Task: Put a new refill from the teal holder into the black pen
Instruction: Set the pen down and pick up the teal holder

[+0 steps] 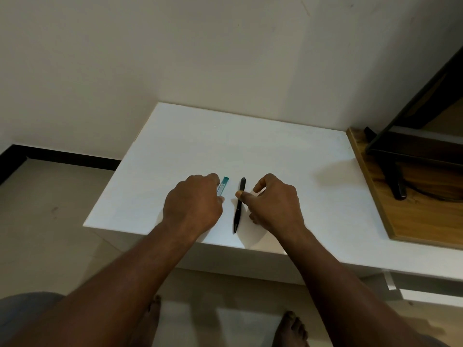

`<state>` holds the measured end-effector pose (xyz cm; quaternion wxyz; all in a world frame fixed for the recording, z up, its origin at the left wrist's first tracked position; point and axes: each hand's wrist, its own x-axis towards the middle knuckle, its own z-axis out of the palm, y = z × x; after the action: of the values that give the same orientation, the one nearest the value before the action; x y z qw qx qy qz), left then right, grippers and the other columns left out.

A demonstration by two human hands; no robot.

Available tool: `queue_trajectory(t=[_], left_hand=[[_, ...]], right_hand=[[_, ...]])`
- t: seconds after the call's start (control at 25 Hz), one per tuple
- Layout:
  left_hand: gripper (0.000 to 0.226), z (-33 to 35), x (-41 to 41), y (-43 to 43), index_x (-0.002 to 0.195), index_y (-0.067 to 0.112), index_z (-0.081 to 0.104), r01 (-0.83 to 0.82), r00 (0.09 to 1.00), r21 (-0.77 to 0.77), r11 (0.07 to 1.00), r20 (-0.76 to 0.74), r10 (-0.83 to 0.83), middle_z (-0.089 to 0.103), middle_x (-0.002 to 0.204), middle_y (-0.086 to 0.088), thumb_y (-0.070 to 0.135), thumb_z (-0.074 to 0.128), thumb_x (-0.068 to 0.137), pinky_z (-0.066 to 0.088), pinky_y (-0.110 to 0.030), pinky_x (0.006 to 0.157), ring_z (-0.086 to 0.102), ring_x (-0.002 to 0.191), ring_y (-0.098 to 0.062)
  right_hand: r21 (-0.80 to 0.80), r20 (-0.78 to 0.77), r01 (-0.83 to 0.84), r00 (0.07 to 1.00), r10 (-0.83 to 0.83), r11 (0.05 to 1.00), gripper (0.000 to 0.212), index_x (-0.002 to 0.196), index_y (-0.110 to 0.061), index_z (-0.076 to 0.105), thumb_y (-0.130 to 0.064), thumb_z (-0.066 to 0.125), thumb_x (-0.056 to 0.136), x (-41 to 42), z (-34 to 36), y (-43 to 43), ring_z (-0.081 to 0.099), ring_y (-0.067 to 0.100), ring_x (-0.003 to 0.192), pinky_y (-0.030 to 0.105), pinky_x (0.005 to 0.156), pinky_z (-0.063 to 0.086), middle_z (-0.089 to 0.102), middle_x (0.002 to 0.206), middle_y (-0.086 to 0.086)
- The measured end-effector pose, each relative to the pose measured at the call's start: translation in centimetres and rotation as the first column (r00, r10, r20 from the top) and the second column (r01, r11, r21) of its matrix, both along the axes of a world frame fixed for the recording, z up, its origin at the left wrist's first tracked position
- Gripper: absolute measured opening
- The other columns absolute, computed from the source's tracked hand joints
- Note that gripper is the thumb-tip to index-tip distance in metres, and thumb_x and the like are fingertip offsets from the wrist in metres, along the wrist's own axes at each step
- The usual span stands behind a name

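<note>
A black pen [239, 204] lies on the white table [288, 159], its length running away from me. Just left of it lies the teal holder [222, 185], a slim clear tube with a teal cap at its far end. My left hand [193, 204] covers the holder's near end, fingers curled around it; whether it is lifted off the table I cannot tell. My right hand [273, 201] hovers right of the pen with fingers spread, the thumb tip touching the pen's middle.
A wooden board [400, 221] lies on the table's right side, with a black metal frame [398, 156] standing on it. The table's front edge runs just below my wrists. A wall stands close behind the table, and bare feet show on the floor below.
</note>
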<state>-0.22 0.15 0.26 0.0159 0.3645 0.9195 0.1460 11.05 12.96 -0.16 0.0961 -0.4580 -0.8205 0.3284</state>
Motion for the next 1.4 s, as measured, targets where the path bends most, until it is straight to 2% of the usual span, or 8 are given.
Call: queue_trajectory(t=[0.28, 0.48, 0.68, 0.88, 1.0, 1.12, 1.28, 1.4], left_hand=[[0.035, 0.2, 0.2, 0.0, 0.118, 0.028, 0.065, -0.003, 0.999, -0.036, 0.999, -0.047, 0.001, 0.075, 0.105, -0.001, 0.046, 0.068, 0.088, 0.038, -0.026, 0.054, 0.070, 0.084, -0.025], [0.037, 0.2, 0.2, -0.1, 0.120, 0.027, 0.064, -0.023, 0.998, -0.055, 0.998, -0.051, 0.021, 0.074, 0.109, -0.003, 0.044, 0.067, 0.087, 0.042, -0.028, 0.058, 0.070, 0.088, -0.027], [0.045, 0.2, 0.1, -0.1, 0.127, 0.027, 0.063, -0.042, 0.997, -0.088, 0.995, -0.074, 0.035, 0.074, 0.114, -0.004, 0.048, 0.066, 0.088, 0.042, -0.029, 0.060, 0.071, 0.095, -0.028], [0.041, 0.4, 0.1, -0.2, 0.125, 0.024, 0.064, -0.033, 0.996, -0.093, 0.995, -0.083, 0.026, 0.074, 0.109, -0.004, 0.045, 0.063, 0.090, 0.048, -0.032, 0.065, 0.070, 0.094, -0.028], [0.041, 0.5, 0.1, -0.2, 0.125, 0.025, 0.064, -0.034, 0.996, -0.090, 0.995, -0.080, 0.027, 0.073, 0.108, -0.004, 0.045, 0.063, 0.090, 0.044, -0.031, 0.064, 0.069, 0.094, -0.028], [0.041, 0.4, 0.1, -0.2, 0.125, 0.025, 0.064, -0.032, 0.997, -0.087, 0.996, -0.069, 0.026, 0.073, 0.108, -0.004, 0.045, 0.063, 0.089, 0.044, -0.031, 0.064, 0.069, 0.094, -0.028], [0.044, 0.4, 0.0, 0.0, 0.126, 0.025, 0.063, -0.031, 0.997, -0.092, 0.995, -0.071, 0.024, 0.073, 0.111, -0.004, 0.047, 0.065, 0.088, 0.046, -0.031, 0.064, 0.070, 0.095, -0.028], [0.046, 0.3, 0.0, -0.1, 0.128, 0.024, 0.063, -0.023, 0.998, -0.087, 0.996, -0.066, 0.017, 0.073, 0.113, -0.004, 0.047, 0.065, 0.088, 0.049, -0.032, 0.066, 0.070, 0.096, -0.028]], right_hand=[[0.049, 0.083, -0.119, 0.990, 0.115, 0.992, 0.045, 0.100, -0.030, 0.051, -0.056, 0.082, 0.081, -0.1, 0.1, -1.0, 0.068, 0.020, 0.086, 0.038, 0.073, 0.062, 0.066, 0.092, -0.003], [0.131, 0.036, -0.131, 0.991, 0.128, 0.983, 0.035, 0.106, -0.029, 0.054, -0.049, 0.077, 0.088, 0.0, 0.1, -1.8, 0.049, 0.003, 0.070, 0.017, 0.054, 0.032, 0.068, 0.092, -0.004], [0.180, 0.033, -0.222, 0.975, 0.219, 0.958, 0.045, 0.122, -0.024, 0.055, -0.041, 0.079, 0.088, -0.1, 0.1, -2.4, 0.067, 0.019, 0.088, 0.027, 0.069, 0.044, 0.075, 0.097, 0.001], [0.194, 0.002, -0.127, 0.992, 0.129, 0.973, 0.031, 0.106, -0.024, 0.056, -0.032, 0.079, 0.087, -0.2, -0.1, -2.2, 0.041, 0.000, 0.066, 0.017, 0.053, 0.032, 0.060, 0.081, -0.007], [0.183, -0.023, -0.080, 0.996, 0.086, 0.980, 0.030, 0.104, -0.024, 0.056, -0.032, 0.079, 0.086, -0.2, 0.0, -2.1, 0.045, 0.006, 0.067, 0.019, 0.053, 0.034, 0.048, 0.074, -0.014], [0.182, -0.024, -0.074, 0.997, 0.079, 0.981, 0.026, 0.104, -0.023, 0.059, -0.033, 0.078, 0.088, 0.0, 0.1, -2.1, 0.048, 0.009, 0.073, 0.019, 0.054, 0.035, 0.056, 0.081, -0.008], [0.178, 0.046, -0.153, 0.988, 0.147, 0.972, 0.041, 0.106, -0.023, 0.051, -0.050, 0.076, 0.088, 0.1, 0.5, -2.4, 0.048, 0.007, 0.068, 0.018, 0.050, 0.030, 0.054, 0.079, -0.009], [0.182, 0.117, -0.242, 0.968, 0.223, 0.953, 0.046, 0.118, -0.022, 0.049, -0.042, 0.077, 0.088, 0.3, 0.7, -3.2, 0.043, 0.005, 0.064, 0.017, 0.049, 0.030, 0.056, 0.085, -0.009]])
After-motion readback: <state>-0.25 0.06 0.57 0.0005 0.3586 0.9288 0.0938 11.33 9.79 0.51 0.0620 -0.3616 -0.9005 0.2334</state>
